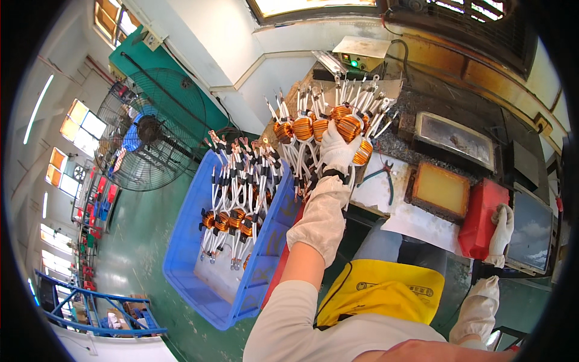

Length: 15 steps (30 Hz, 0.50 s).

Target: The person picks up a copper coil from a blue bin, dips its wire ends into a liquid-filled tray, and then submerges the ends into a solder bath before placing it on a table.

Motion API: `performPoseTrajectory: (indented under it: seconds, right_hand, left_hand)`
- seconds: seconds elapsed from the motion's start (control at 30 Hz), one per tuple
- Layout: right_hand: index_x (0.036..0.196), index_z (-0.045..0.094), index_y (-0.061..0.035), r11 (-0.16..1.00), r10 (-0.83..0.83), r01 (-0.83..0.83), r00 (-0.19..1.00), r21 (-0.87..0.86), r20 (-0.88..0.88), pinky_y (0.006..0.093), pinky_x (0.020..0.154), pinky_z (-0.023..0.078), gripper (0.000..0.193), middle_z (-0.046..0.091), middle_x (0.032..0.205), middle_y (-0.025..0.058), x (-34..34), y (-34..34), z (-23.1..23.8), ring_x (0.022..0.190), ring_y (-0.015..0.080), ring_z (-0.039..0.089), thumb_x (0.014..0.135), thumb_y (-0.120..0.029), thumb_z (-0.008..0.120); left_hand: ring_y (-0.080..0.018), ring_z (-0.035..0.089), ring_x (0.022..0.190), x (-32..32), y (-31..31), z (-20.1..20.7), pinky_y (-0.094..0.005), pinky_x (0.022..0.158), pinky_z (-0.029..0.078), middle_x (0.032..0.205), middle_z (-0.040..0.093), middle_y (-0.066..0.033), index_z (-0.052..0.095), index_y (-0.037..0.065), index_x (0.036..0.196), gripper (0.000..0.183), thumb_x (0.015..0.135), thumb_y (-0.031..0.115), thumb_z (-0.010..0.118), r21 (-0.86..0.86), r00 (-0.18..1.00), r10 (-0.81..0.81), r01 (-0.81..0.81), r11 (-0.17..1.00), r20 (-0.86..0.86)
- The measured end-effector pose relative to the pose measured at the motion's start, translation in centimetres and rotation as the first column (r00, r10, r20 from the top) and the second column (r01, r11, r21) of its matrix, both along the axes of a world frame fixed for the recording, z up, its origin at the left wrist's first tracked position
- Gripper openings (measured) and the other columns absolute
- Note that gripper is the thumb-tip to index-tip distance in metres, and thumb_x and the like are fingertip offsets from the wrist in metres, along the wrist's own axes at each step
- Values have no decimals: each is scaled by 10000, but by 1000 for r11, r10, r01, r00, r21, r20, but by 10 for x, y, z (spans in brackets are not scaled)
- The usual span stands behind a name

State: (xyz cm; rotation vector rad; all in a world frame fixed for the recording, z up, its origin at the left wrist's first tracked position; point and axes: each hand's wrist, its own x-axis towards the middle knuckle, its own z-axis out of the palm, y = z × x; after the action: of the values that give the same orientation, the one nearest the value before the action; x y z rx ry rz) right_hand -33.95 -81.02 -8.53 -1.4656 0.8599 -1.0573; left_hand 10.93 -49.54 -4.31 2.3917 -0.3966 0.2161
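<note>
My left hand (339, 149), in a white glove, closes on a copper-wound ring coil (348, 123) at the right of a group on the bench. Several similar coils (303, 128) stand beside it, with white leads and metal end lugs. Another coil (362, 153) sits just right of the hand. My right hand (500, 234), also gloved, is at the right side of a red box-like container (484, 214), fingers curled at its edge. What lies under those fingers is hidden.
A blue crate (181, 247) holding several coils stands left of the bench. Pliers (388, 178) lie on white paper. Farther right are a framed block with a yellowish surface (441, 189), a rectangular metal-framed tray (455, 140) and a dark panel (531, 231). A controller box (362, 51) stands behind; a fan (148, 130) is left.
</note>
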Motion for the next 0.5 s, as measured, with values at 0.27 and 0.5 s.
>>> performPoseTrajectory:
  seconds: [0.27, 0.5]
  right_hand:
    - [1143, 611, -29, 1000, -17, 17, 1000, -16, 14, 222, 742, 475, 239, 605, 996, -2, -2, -6, -2, 831, 60, 549, 1011, -208, 521]
    - [1132, 614, -42, 1000, -6, 6, 1000, -17, -1, 209, 729, 457, 223, 607, 998, -1, -6, -4, -1, 805, 55, 532, 1009, -206, 526]
  left_hand:
    - [-446, 547, 1076, 2, 15, -29, -511, 907, 444, 1173, 553, -277, 279, 39, 1441, 847, 840, 529, 621, 182, 990, -123, 109, 977, 64]
    - [-393, 590, 1015, 4, 15, -44, -469, 868, 478, 1152, 574, -236, 294, 29, 1448, 820, 877, 543, 583, 209, 995, -78, 64, 976, 60]
